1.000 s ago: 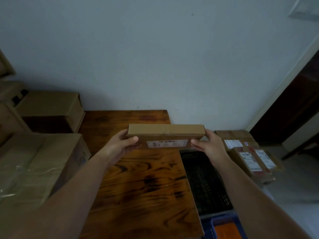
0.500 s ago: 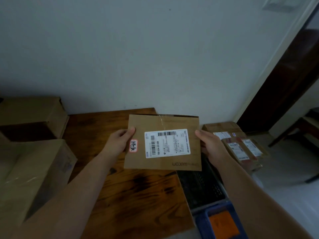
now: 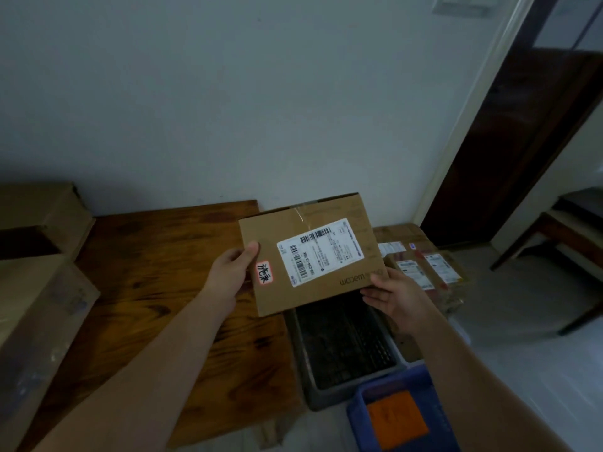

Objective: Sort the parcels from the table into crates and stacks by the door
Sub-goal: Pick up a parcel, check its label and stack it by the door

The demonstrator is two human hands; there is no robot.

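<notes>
A flat brown cardboard parcel (image 3: 313, 230) with a white shipping label and a small red-edged sticker is held tilted toward me, above the table's right edge and a dark crate. My left hand (image 3: 233, 272) grips its left edge, thumb on the front face. My right hand (image 3: 396, 296) supports its lower right corner from beneath with loosely spread fingers. Below it sits an empty dark grey crate (image 3: 346, 383). A blue crate (image 3: 401, 415) holding something orange stands nearer me. A stack of labelled parcels (image 3: 430, 265) lies on the floor beside the door.
The wooden table (image 3: 156, 288) carries large cardboard boxes (image 3: 39, 308) along its left side. A dark doorway (image 3: 522, 141) opens at the right, with a wooden stool (image 3: 567, 230) beyond it. A plain wall is straight ahead.
The parcel went from edge-on to label-up, then shifted right and tilted over the dark crate. My right hand slid from its right edge to under the lower right corner. My view turned right.
</notes>
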